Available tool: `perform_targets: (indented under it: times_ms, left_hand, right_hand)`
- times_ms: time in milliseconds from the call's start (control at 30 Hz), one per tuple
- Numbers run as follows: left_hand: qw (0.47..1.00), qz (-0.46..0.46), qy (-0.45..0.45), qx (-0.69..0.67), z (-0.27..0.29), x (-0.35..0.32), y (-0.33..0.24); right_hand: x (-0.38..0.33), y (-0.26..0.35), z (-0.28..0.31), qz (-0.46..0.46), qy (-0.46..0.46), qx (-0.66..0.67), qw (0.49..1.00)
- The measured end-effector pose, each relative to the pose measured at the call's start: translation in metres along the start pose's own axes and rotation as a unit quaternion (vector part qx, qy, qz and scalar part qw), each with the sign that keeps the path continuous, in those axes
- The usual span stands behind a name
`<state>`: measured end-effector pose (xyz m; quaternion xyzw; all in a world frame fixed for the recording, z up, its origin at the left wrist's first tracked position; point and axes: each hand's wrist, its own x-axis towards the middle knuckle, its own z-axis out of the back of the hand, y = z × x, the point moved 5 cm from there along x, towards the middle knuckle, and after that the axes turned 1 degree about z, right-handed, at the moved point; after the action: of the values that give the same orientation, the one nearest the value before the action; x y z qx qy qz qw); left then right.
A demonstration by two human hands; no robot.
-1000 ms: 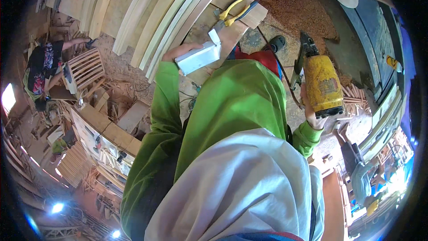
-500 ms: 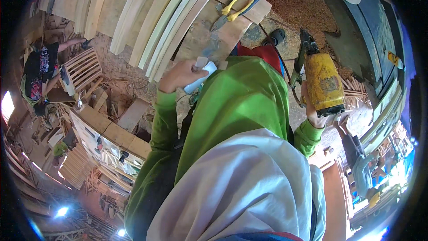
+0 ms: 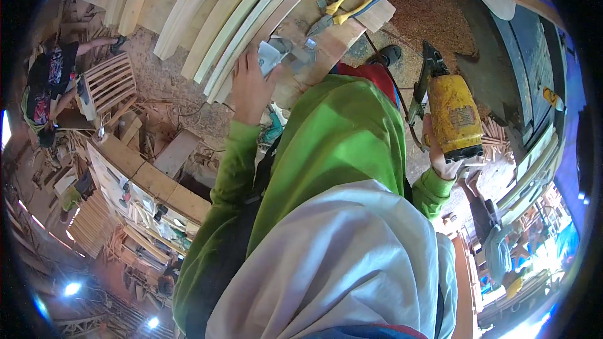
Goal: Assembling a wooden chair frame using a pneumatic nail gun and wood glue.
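My left hand (image 3: pixel 252 88) is closed around a small white box (image 3: pixel 270 56), held low over the near end of a wooden board (image 3: pixel 336 44). Small shiny metal pieces, perhaps staple strips (image 3: pixel 303 56), lie beside the box. Pliers (image 3: pixel 342 12) with yellow and black handles rest farther along that board, their jaws toward the strips. On the right, a worn yellow nail or staple gun (image 3: pixel 455 116) is upright in my right hand (image 3: pixel 433 141). Its body partly hides those fingers, and its black nose points away from me.
Long wooden strips (image 3: pixel 217 19) lie side by side at the far left. A green power tool (image 3: pixel 272 127) sits below my left wrist. A hose (image 3: pixel 397 85) runs near the gun. One person (image 3: pixel 56 88) works by a slatted wooden piece at left; another (image 3: pixel 496 245) is at right.
My left hand has moved away from my lap, up and forward over the board, carrying the white box, which is now tilted. My right hand and the yellow gun have barely moved.
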<state>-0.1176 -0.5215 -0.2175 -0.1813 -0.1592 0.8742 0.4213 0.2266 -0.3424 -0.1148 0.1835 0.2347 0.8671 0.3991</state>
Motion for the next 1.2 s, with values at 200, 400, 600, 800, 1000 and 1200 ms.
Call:
perform_targets:
  times_ms: [200,400,600,800,1000,1200]
  left_hand:
    - [0.989,-0.096,-0.104,-0.03,-0.031,-0.015,0.002]
    - [0.996,-0.067,-0.035,0.053,-0.061,-0.014,-0.026]
    - [0.99,-0.082,-0.082,0.084,-0.058,-0.01,-0.042]
    - [0.995,-0.043,0.02,0.089,-0.044,-0.012,-0.039]
    - [0.994,0.049,0.091,-0.024,-0.033,-0.021,-0.032]
    - [0.883,0.07,0.098,-0.454,-0.008,-0.008,-0.08]
  right_hand:
    - [-0.005,0.008,0.007,-0.022,-0.064,0.091,0.994]
    - [-0.012,-0.001,0.01,-0.057,-0.034,0.036,0.997]
    - [-0.021,-0.009,0.012,-0.004,-0.027,0.033,0.999]
    - [-0.056,-0.063,0.02,-0.212,-0.095,0.423,0.876]
    - [0.015,0.004,0.079,-0.124,-0.209,0.446,0.862]
    - [0.017,-0.014,0.082,-0.064,-0.123,0.523,0.841]
